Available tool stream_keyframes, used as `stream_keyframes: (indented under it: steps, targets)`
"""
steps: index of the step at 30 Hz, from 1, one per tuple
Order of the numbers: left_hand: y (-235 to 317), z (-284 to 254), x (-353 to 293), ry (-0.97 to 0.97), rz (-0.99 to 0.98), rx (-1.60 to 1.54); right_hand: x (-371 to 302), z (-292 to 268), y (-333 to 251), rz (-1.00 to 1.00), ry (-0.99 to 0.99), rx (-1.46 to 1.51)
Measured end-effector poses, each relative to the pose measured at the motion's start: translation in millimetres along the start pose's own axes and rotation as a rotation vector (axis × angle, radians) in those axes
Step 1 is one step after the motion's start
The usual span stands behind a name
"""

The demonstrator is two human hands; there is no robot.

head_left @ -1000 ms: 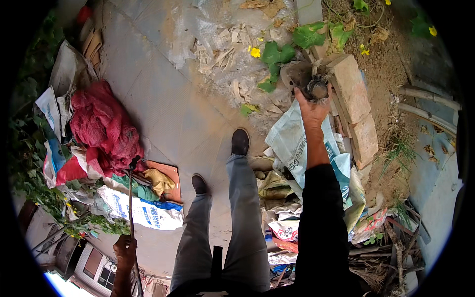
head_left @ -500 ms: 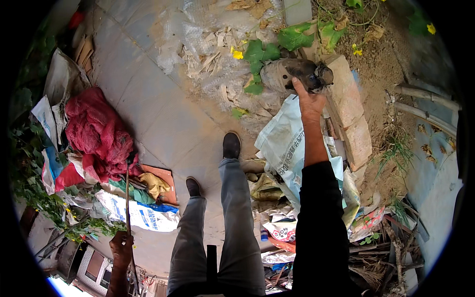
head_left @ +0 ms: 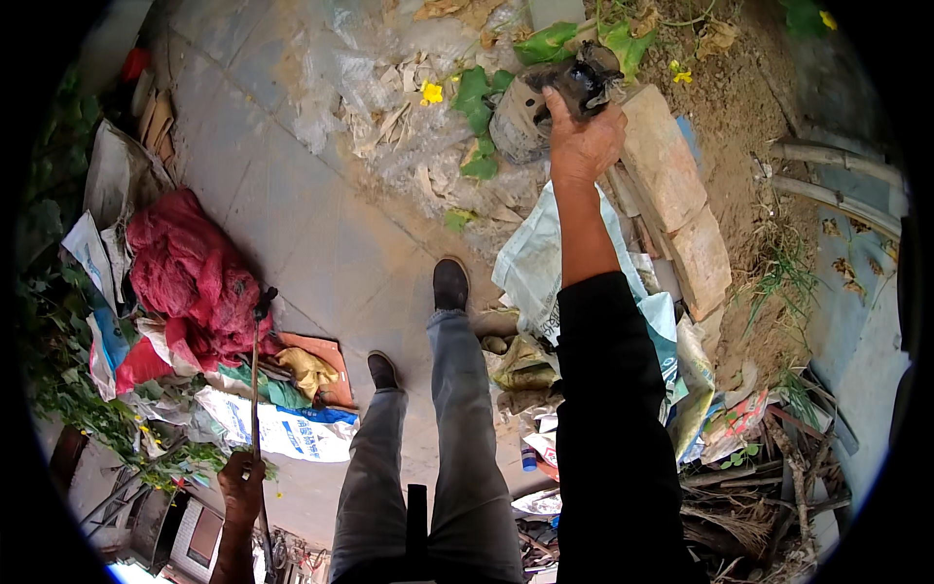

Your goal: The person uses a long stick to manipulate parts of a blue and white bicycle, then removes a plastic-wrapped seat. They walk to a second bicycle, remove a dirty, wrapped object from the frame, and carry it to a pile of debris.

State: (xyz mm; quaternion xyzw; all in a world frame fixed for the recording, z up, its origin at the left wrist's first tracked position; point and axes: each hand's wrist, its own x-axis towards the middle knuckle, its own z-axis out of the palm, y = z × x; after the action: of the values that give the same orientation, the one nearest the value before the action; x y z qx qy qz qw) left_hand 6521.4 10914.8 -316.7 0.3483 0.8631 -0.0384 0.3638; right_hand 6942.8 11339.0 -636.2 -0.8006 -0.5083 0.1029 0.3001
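Observation:
My right hand (head_left: 590,138) reaches far forward at the upper right, closed around the dark end of a dirty grey, tube-like object (head_left: 520,125). Holes and black, broken-looking parts show on it; its exact kind is unclear. Below that hand lies a pale blue-white woven sack (head_left: 530,253). At the lower left, my left hand (head_left: 240,487) grips a long thin pole (head_left: 255,399). The pole's dark, knobbed far end rests by a heap of red mesh netting (head_left: 190,268).
Stone blocks (head_left: 671,165) edge a strip of soil on the right. Bubble wrap (head_left: 326,97) and leafy vines (head_left: 472,97) lie ahead. Printed sacks (head_left: 282,423) cover the paving (head_left: 311,253) at left. Dry branches (head_left: 759,506) pile up at the lower right.
My right hand has moved forward and slightly left, tilting the held end of the grey object upward. The pole has shifted a little while my left hand keeps its grip.

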Motion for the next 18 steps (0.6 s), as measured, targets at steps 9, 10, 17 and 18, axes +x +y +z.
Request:
stream_keyframes:
  steps: [9,10,17,18]
  targets:
    - [6,4,5,-0.021,0.039,-0.006,26,-1,-34,0.071,-0.138,-0.208]
    - [4,7,7,-0.022,0.023,-0.008,25,0,-37,0.068,-0.149,-0.219]
    - [12,11,14,-0.006,-0.015,-0.049,17,-1,-47,0.112,-0.161,-0.243]
    - [18,11,18,-0.011,-0.020,-0.064,16,-1,-46,0.120,-0.169,-0.223]
